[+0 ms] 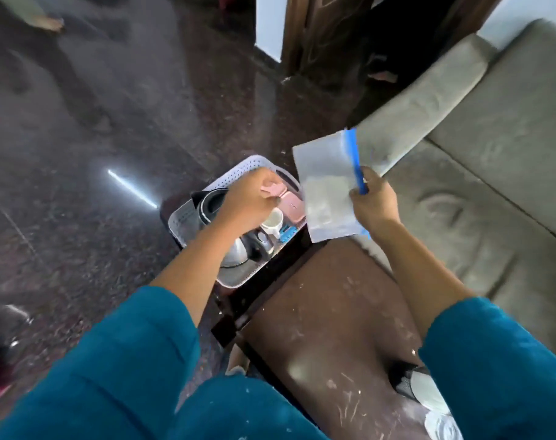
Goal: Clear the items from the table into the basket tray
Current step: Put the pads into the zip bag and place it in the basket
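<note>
A white perforated basket tray point(238, 166) stands at the far end of the brown table point(327, 312). In it lie a black pan point(211, 203), a steel kettle point(238, 254), a white mug point(272, 223) and a pink box point(291, 206). My left hand point(249, 198) is down in the tray with its fingers closed on a small pink item point(271, 189). My right hand point(373, 200) holds a clear zip bag with a blue seal strip point(325, 192) up above the table, just right of the tray.
A grey sofa point(492, 154) runs along the right side. Dark polished floor point(95, 154) lies to the left. A black and white object point(419, 387) sits at the table's near right corner. A wooden door frame point(302, 33) stands beyond.
</note>
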`<action>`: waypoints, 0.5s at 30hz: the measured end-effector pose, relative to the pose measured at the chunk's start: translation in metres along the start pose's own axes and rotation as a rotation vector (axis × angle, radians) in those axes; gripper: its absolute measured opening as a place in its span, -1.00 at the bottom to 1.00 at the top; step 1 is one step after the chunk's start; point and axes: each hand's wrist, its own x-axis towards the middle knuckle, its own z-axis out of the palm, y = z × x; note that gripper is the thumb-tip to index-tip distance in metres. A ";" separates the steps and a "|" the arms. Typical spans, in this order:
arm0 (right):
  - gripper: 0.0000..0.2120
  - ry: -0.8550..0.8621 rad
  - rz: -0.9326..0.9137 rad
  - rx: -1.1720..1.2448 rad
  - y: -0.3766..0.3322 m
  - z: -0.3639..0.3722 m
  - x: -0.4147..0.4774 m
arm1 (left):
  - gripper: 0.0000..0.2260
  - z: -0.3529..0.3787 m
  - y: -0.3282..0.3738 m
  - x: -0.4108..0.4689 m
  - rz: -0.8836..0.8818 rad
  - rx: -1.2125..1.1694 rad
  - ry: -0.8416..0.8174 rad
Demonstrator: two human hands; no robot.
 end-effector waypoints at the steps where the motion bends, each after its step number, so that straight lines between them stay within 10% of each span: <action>1: -0.60 -0.012 -0.005 -0.021 -0.002 0.013 0.011 | -0.74 -0.010 -0.007 0.011 -0.009 0.016 0.015; 15: -0.71 -0.145 0.251 0.031 -0.003 0.181 0.103 | -0.75 -0.056 -0.112 0.115 -0.215 0.198 -0.005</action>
